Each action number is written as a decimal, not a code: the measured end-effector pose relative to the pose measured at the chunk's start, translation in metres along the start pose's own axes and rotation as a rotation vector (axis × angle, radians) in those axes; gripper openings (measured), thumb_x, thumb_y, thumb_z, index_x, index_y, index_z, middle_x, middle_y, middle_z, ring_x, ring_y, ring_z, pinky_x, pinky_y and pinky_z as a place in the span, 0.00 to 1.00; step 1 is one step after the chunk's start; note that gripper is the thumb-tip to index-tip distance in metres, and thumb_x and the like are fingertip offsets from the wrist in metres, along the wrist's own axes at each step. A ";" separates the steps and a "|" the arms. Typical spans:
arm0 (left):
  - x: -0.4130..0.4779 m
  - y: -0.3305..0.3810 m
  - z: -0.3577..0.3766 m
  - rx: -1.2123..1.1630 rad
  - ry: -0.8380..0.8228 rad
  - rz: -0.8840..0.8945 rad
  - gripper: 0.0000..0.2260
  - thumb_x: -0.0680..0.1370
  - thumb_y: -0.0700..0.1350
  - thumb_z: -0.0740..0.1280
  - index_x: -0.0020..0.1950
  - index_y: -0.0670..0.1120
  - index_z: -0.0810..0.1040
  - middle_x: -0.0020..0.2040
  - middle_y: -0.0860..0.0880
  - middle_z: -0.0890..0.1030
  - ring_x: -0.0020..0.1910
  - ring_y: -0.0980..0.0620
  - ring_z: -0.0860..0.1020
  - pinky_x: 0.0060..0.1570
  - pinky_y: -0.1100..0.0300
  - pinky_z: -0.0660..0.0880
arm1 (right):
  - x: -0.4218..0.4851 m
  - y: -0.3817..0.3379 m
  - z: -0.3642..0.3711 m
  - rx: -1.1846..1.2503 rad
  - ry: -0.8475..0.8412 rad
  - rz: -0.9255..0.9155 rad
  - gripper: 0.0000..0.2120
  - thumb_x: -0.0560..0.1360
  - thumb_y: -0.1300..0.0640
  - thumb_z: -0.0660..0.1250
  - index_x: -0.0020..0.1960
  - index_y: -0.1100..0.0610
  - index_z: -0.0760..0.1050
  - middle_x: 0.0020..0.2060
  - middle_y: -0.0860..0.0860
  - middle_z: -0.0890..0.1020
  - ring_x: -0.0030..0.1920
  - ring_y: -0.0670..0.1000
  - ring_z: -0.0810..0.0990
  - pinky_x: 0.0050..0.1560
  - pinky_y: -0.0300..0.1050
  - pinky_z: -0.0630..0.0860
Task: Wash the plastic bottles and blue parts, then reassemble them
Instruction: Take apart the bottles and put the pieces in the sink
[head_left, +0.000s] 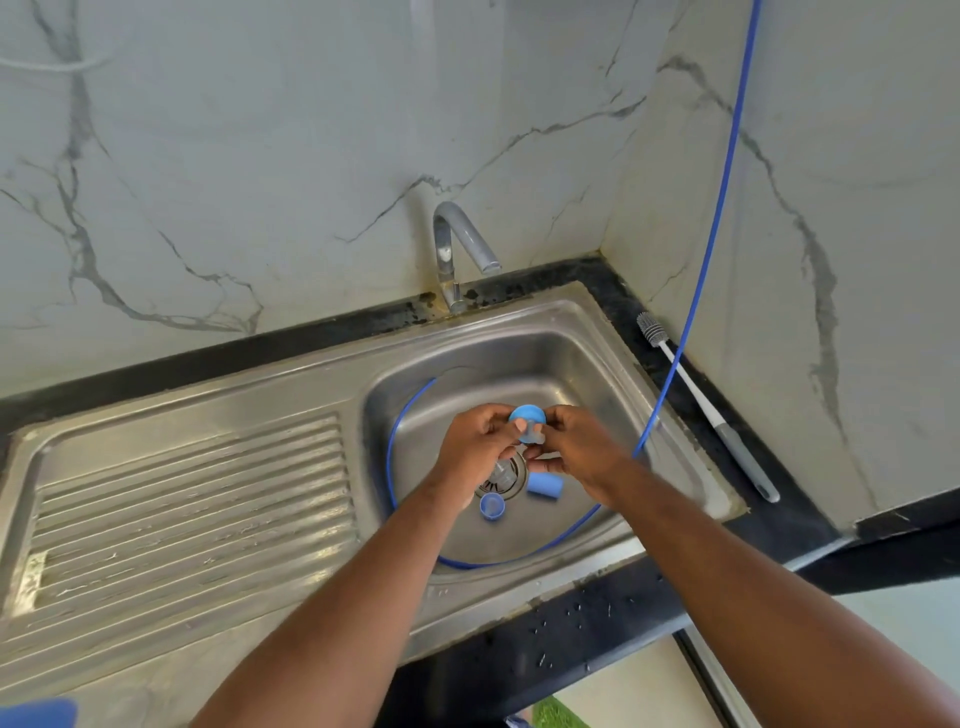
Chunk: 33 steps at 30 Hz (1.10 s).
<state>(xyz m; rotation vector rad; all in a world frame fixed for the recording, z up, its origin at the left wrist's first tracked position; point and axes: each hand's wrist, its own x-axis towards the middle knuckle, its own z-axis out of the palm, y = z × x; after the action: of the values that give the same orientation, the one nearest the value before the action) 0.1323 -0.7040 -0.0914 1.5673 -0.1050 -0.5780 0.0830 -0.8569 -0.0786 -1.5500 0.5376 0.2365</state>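
Pinching round blue plastic cap (524, 415) between left hand (480, 441) and right hand (576, 447); might slip if wet, falling onto round metal drain (506, 480).

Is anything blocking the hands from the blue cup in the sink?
Nothing visible. The blue cup lies uncovered on the sink floor near the left hand; the blue hose loops around it. Left and right hand hold a blue round part.

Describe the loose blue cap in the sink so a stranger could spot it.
Find the steel sink basin and its drain. Just on the drain's near-left side sits the small blue cap. Its open round mouth faces up, whereas the neighbouring blue tube lies on its side.
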 end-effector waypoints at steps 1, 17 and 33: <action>-0.002 0.002 0.003 0.006 0.005 0.003 0.06 0.79 0.42 0.72 0.55 0.44 0.82 0.50 0.42 0.86 0.45 0.51 0.84 0.47 0.60 0.82 | -0.001 0.000 0.001 -0.013 0.030 -0.004 0.10 0.78 0.61 0.71 0.58 0.63 0.77 0.48 0.61 0.84 0.42 0.53 0.84 0.48 0.53 0.85; -0.011 0.012 0.023 0.112 0.134 -0.034 0.10 0.83 0.49 0.65 0.52 0.46 0.83 0.45 0.46 0.86 0.42 0.45 0.83 0.49 0.50 0.81 | -0.013 -0.005 0.010 -0.184 0.301 -0.156 0.04 0.77 0.57 0.68 0.47 0.57 0.79 0.31 0.55 0.83 0.28 0.51 0.81 0.32 0.46 0.79; 0.000 0.027 0.004 -0.007 0.101 -0.238 0.10 0.81 0.39 0.64 0.51 0.33 0.82 0.33 0.44 0.82 0.33 0.50 0.81 0.42 0.57 0.81 | -0.011 -0.022 -0.005 -0.011 -0.261 -0.043 0.13 0.82 0.62 0.59 0.59 0.62 0.81 0.42 0.65 0.81 0.35 0.58 0.80 0.38 0.53 0.82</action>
<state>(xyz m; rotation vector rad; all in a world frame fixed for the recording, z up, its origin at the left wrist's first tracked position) 0.1381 -0.7101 -0.0650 1.6108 0.1619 -0.6826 0.0828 -0.8600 -0.0532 -1.5114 0.2978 0.4034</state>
